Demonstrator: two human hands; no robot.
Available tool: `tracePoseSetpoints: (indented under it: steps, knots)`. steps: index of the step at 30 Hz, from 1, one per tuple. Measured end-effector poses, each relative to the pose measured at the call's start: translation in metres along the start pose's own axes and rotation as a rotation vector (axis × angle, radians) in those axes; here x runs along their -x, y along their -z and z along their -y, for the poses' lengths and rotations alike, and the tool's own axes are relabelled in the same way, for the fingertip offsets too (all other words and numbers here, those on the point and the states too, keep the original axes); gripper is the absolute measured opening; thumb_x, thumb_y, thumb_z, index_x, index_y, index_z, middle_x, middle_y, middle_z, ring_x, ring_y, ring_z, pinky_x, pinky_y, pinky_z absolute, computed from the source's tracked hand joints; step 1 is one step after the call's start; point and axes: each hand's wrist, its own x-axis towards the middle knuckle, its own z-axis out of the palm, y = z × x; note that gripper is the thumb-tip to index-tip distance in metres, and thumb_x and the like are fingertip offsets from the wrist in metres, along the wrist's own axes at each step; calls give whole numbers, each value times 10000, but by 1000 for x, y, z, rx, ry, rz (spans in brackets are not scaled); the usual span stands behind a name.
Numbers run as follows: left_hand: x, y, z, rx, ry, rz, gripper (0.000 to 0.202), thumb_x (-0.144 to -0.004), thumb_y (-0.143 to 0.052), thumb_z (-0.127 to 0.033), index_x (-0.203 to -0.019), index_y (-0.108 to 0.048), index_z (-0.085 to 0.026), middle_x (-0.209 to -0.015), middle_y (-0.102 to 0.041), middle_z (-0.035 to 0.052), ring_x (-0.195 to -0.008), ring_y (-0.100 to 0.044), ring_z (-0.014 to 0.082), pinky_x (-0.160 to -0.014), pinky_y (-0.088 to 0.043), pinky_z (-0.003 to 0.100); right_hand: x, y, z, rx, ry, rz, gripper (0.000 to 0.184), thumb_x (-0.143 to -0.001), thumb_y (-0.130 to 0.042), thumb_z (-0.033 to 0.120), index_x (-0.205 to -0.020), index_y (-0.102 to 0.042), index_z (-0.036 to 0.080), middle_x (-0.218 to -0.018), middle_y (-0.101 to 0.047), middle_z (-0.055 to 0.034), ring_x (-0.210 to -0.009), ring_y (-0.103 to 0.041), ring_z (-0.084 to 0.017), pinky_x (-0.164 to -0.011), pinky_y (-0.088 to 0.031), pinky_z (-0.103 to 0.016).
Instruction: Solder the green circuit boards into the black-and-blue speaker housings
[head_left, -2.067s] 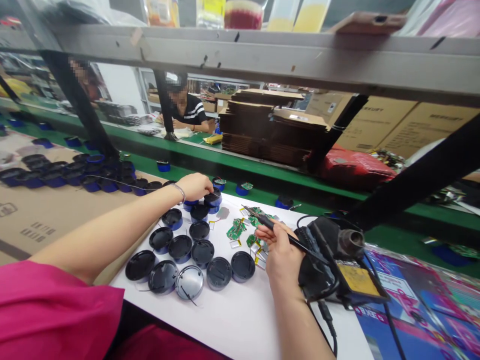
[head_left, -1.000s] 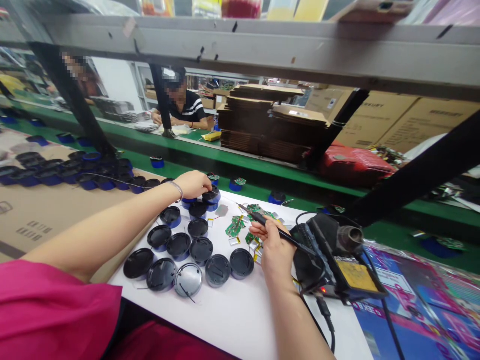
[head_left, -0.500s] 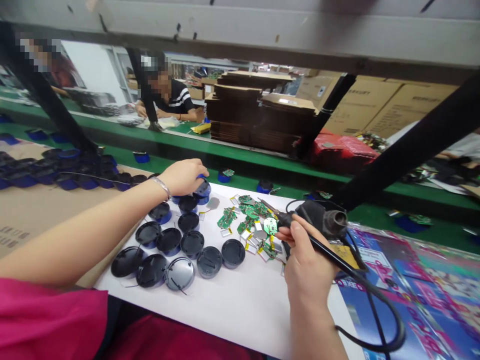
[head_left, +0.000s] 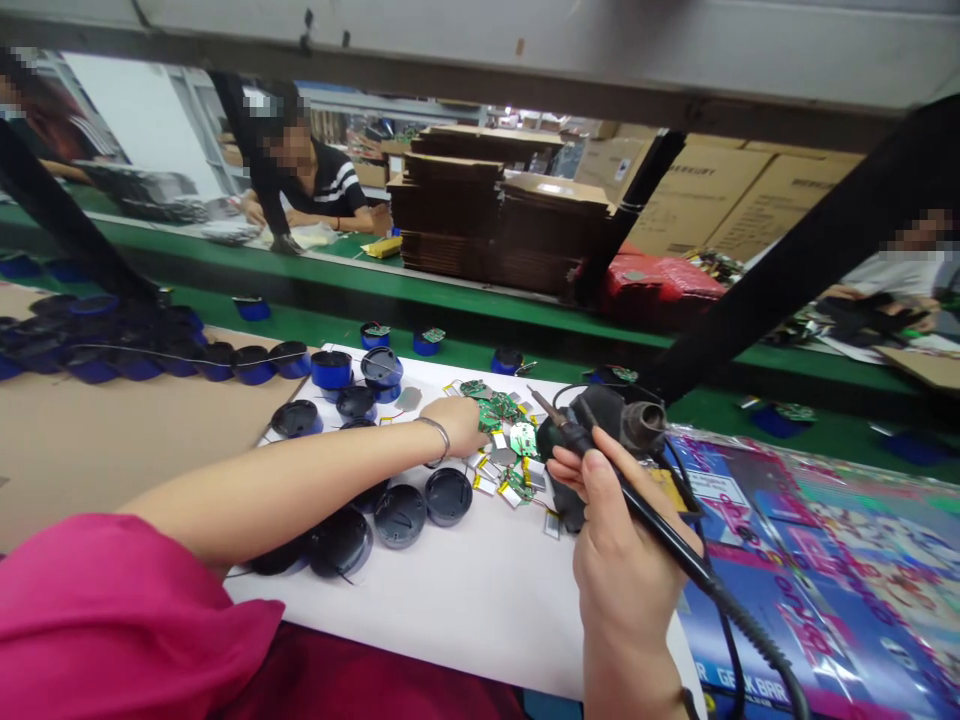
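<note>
My right hand (head_left: 626, 530) grips a soldering iron (head_left: 649, 510) like a pen, its bare tip pointing up and left. My left hand (head_left: 461, 425) is at the left side of a pile of green circuit boards (head_left: 499, 408); its fingers are mostly hidden, so I cannot tell whether they hold a board. Small silver battery cells (head_left: 484, 485) with yellow ends lie among the boards. Left of the pile, several round black-and-blue cups (head_left: 448, 496) stand on white paper (head_left: 480, 610), some hidden beneath my left forearm.
A soldering iron holder (head_left: 641, 425) stands right of the boards. Glossy printed sheets (head_left: 810, 580) cover the right side. More blue cups (head_left: 135, 340) crowd the brown cardboard at left, and others sit along the green ledge (head_left: 337, 310). Black posts (head_left: 817, 240) rise in front; people work beyond.
My left hand has left a cup at the back of the group and moved right to the circuit boards. My right hand still holds the soldering iron. The view has shifted slightly.
</note>
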Motion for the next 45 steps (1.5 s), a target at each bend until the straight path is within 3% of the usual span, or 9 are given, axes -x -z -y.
tracePoseSetpoints:
  steps: [7,12,15,19,25,29,36,40,45]
  knots:
    - [0,6,5,9,113,24,287,-933,-621,-401,-998,-694,-132,-1015,-715,109,-941,-683,204,-834,-560,353,-1,2,-10,-31,-44,32,364,-874,-694,436,-1134,-708,180,-901,-752,-82,-756,-745,-228,-732,-649,-394]
    - [-3,-2,2,37,141,52,304,-948,-609,-418,-1076,-656,-147,-1066,-692,70,-943,-674,187,-842,-566,385,1,-5,-10,-45,-39,80,335,-892,-678,422,-1137,-704,196,-912,-752,-70,-758,-741,-210,-746,-642,-380]
    - [-1,0,-3,57,129,25,242,-910,-647,-371,-958,-693,-138,-972,-719,78,-894,-686,199,-800,-563,353,2,-5,-8,-40,-19,101,332,-897,-669,425,-1129,-702,190,-919,-752,-70,-757,-740,-207,-729,-642,-368]
    - [13,21,-3,85,58,-91,127,-770,-675,-271,-717,-720,-165,-799,-748,86,-819,-701,244,-701,-528,307,1,-1,-11,-39,-25,122,388,-915,-640,440,-1221,-661,202,-965,-749,-75,-790,-741,-207,-730,-639,-364]
    - [42,47,7,138,-123,-217,132,-733,-615,-157,-801,-724,-184,-832,-761,10,-794,-687,177,-705,-498,241,-4,-4,-27,67,94,221,250,-944,-594,394,-1103,-684,223,-1047,-730,-61,-932,-717,-206,-860,-598,-379]
    - [62,51,10,241,-235,-254,169,-740,-587,-133,-838,-715,-185,-786,-748,-19,-730,-672,138,-662,-484,205,-5,-7,-40,139,176,288,211,-918,-614,348,-1087,-671,235,-1075,-713,-58,-983,-695,-208,-891,-578,-371]
    - [77,48,10,315,-298,-262,130,-760,-602,-146,-815,-712,-184,-751,-724,-20,-691,-641,126,-649,-466,213,1,-8,-44,58,165,456,226,-885,-662,246,-1109,-648,274,-1104,-697,-29,-1019,-694,-194,-915,-577,-345]
    - [76,44,9,399,-264,-269,116,-785,-592,-167,-818,-701,-186,-725,-719,-20,-683,-656,128,-661,-492,217,5,-9,-41,69,166,393,219,-860,-691,234,-1076,-661,254,-1048,-702,-27,-950,-705,-186,-883,-587,-336]
    - [84,31,8,383,-113,-374,277,-793,-670,-329,-1034,-632,-196,-998,-736,41,-839,-696,193,-740,-530,283,4,-4,-34,195,237,242,208,-849,-709,263,-1052,-673,240,-1006,-720,-26,-873,-722,-175,-778,-603,-284]
